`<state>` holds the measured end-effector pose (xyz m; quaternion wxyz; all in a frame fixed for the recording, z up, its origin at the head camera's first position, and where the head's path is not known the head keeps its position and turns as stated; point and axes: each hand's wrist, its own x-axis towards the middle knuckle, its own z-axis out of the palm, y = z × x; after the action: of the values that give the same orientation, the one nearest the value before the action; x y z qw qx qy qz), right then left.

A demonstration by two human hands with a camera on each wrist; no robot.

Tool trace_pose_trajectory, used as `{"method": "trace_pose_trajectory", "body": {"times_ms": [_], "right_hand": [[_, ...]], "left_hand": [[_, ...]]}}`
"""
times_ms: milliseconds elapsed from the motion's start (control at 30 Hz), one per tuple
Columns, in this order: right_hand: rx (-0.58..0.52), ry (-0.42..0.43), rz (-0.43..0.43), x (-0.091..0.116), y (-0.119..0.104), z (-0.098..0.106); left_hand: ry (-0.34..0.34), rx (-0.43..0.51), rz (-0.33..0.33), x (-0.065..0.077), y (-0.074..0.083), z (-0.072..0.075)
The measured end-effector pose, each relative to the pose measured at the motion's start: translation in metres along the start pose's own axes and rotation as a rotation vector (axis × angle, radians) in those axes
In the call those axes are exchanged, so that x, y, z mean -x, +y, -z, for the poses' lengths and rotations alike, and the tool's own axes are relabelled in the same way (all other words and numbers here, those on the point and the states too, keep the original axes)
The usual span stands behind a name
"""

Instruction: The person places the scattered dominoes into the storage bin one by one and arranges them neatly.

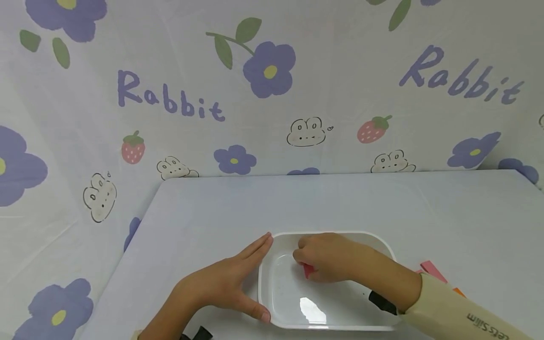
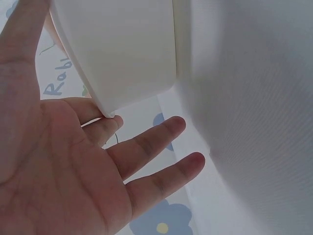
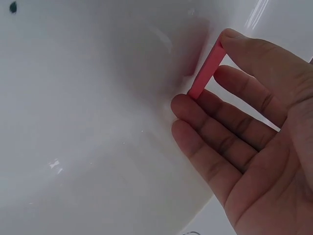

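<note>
A white plastic tub [image 1: 280,322] with rounded corners stands on the table. My left hand [image 1: 225,282] spreads along its left end, thumb at the near corner and fingertips at the far one. In the left wrist view the fingers of this left hand [image 2: 112,156] are straight and spread, two of them right at the tub's rim. Inside the tub, my right hand [image 1: 329,257] pinches a thin pinkish-red block [image 1: 308,270]. The right wrist view has this red block [image 3: 208,71] held on edge between thumb and fingertips, close to the glossy wall.
Pink strips [image 1: 433,271] and an orange piece [image 1: 459,292] lie on the table right of the tub, partly behind the right sleeve. A tiny dark speck [image 3: 13,7] shows on the tub's inside. A patterned cloth [image 1: 263,132] hangs behind the table.
</note>
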<state>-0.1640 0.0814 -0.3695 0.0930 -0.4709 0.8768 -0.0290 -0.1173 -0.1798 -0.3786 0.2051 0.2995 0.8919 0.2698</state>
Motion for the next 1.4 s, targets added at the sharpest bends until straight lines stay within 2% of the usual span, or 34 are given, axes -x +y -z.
{"method": "trace_pose_trajectory", "body": {"times_ms": [867, 1400], "right_hand": [[0.107, 0.01, 0.035, -0.012, -0.006, -0.005], [0.202, 0.121, 0.178, -0.023, -0.006, -0.013]], "left_hand": [[-0.009, -0.019, 0.007, 0.001, 0.002, 0.002], [-0.016, -0.011, 0.003, 0.0, 0.001, 0.003]]}}
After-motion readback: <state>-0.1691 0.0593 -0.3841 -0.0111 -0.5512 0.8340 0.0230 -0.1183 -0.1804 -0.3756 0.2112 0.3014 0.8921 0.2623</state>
